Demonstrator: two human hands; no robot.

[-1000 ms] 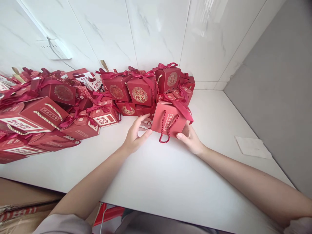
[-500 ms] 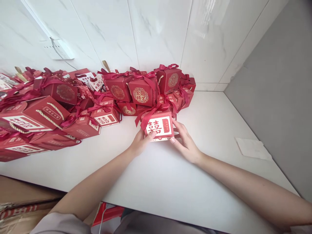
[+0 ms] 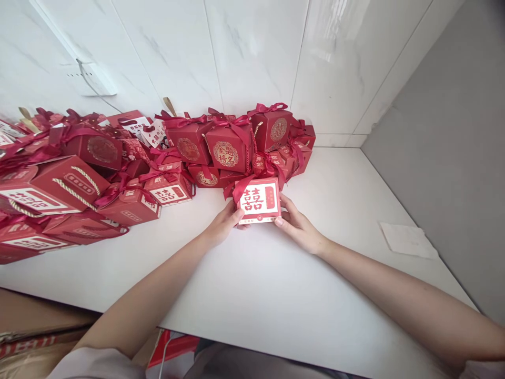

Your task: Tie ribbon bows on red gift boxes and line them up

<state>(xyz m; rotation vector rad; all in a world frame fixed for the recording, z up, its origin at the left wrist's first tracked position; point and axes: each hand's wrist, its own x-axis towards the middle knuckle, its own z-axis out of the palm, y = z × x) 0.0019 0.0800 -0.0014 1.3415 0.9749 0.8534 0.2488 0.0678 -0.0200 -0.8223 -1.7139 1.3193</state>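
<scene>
Between my two hands is a red gift box (image 3: 258, 201) with a white label, red double-happiness characters and a crimson ribbon bow on top. Its labelled face is turned up toward me. My left hand (image 3: 223, 223) grips the lower left corner, thumb on the front edge. At the lower right corner, my right hand (image 3: 299, 227) holds with the thumb in front and the fingers round the side. Just behind it stand stacked red boxes with ribbons, one (image 3: 230, 149) bearing gold characters. The underside of the held box is hidden.
A long pile of similar red gift boxes (image 3: 74, 184) fills the left of the white table (image 3: 256, 295) along the tiled wall. A white paper (image 3: 408, 239) lies at the right near a grey panel (image 3: 453, 158). Cardboard (image 3: 35, 316) shows below the table's front left edge.
The box has tipped so its labelled face shows more squarely. My left thumb has slid from the label to the box's lower left edge. My right hand keeps its hold.
</scene>
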